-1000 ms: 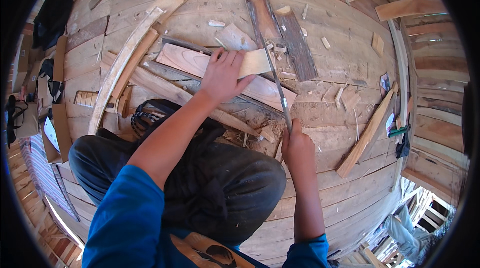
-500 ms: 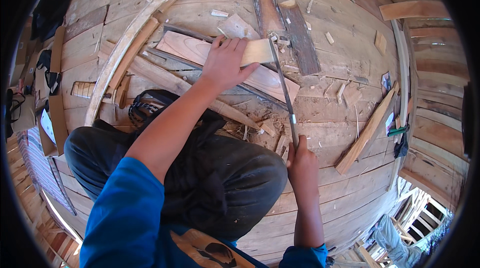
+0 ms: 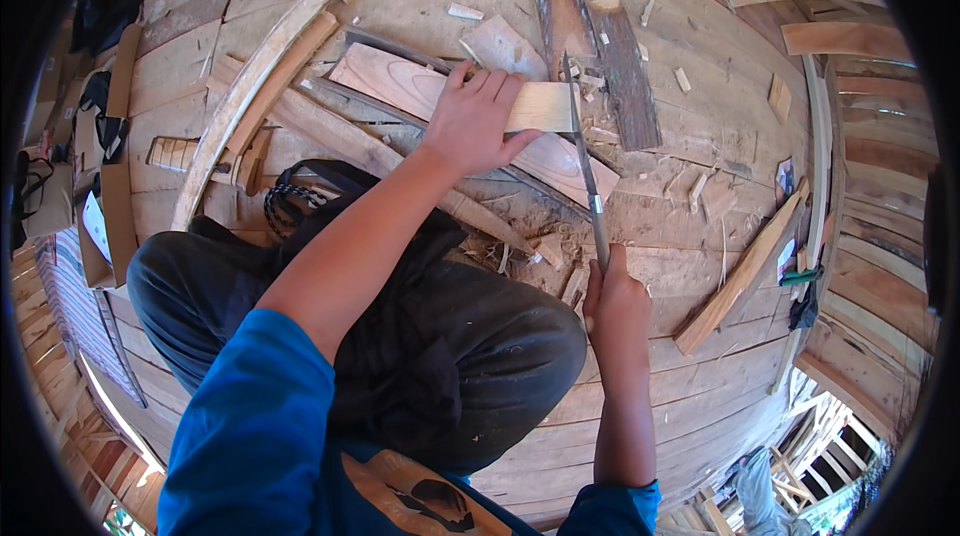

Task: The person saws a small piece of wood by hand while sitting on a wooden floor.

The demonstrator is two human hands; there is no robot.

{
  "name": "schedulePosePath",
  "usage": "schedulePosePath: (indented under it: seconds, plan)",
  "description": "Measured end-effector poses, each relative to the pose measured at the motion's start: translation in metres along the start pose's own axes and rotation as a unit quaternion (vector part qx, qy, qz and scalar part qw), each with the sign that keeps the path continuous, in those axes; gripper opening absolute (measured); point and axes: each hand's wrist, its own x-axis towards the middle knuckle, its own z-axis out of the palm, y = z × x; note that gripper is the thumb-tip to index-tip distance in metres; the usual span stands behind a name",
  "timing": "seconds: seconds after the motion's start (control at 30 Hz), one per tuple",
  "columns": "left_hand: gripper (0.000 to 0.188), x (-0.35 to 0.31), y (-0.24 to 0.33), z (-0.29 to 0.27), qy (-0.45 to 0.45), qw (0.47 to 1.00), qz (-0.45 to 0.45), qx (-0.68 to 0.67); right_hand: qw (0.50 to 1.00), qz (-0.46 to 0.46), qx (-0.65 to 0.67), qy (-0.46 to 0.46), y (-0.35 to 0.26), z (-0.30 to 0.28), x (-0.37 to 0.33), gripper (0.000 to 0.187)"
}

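Note:
My left hand (image 3: pixel 472 121) presses a pale, squared piece of wood (image 3: pixel 543 107) down on a wider reddish plank (image 3: pixel 570 168), fingers over its far side and thumb along the near side. My right hand (image 3: pixel 618 308) is wrapped round the handle of a long, narrow knife (image 3: pixel 583 151) with a shiny metal collar. The blade runs away from me across the right end of the pale piece, touching or almost touching it. Its tip sticks out past the far edge. Part of the pale piece is hidden beneath my left hand.
Two bark-edged slabs (image 3: pixel 628 81) lie beyond the knife tip. Long boards (image 3: pixel 262 86) cross at the left, near a wooden sheath (image 3: pixel 190 156). A loose board (image 3: pixel 742 271) rests at the right, with chips and shavings around. My bent knee (image 3: pixel 520 336) is close to the right hand.
The knife and my right hand have slid forward, so more of the tip shows past the pale piece. My left hand keeps its hold; the whole view has shifted slightly.

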Motion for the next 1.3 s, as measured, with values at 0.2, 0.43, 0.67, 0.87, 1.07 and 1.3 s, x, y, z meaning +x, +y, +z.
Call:
schedulePosePath:
  seconds: [0.2, 0.43, 0.67, 0.87, 1.07, 1.3]
  plan:
    - [0.061, 0.002, 0.001, -0.001, 0.010, 1.000, -0.002, -0.015, 0.999, 0.022, 0.025, -0.003, -0.009, -0.005, -0.001, 0.017]
    - [0.059, 0.001, 0.002, 0.002, 0.025, 0.999, -0.007, -0.037, 0.998, -0.018, 0.009, 0.065, -0.018, 0.013, 0.047, 0.016]
    - [0.059, 0.000, 0.002, 0.002, 0.021, 1.000, 0.007, -0.022, 1.000, 0.009, -0.001, 0.012, -0.010, 0.002, 0.020, 0.016]
    - [0.060, 0.006, 0.008, 0.002, -0.001, 0.999, -0.037, -0.020, 0.999, 0.020, 0.012, 0.042, -0.018, 0.007, 0.037, 0.016]
    - [0.060, 0.011, 0.004, 0.008, 0.000, 0.999, -0.049, -0.002, 0.998, -0.002, 0.001, 0.055, -0.007, 0.019, 0.052, 0.016]
    - [0.058, 0.008, 0.005, 0.007, -0.010, 1.000, -0.025, -0.003, 1.000, 0.028, 0.002, -0.008, -0.004, -0.001, 0.012, 0.015]
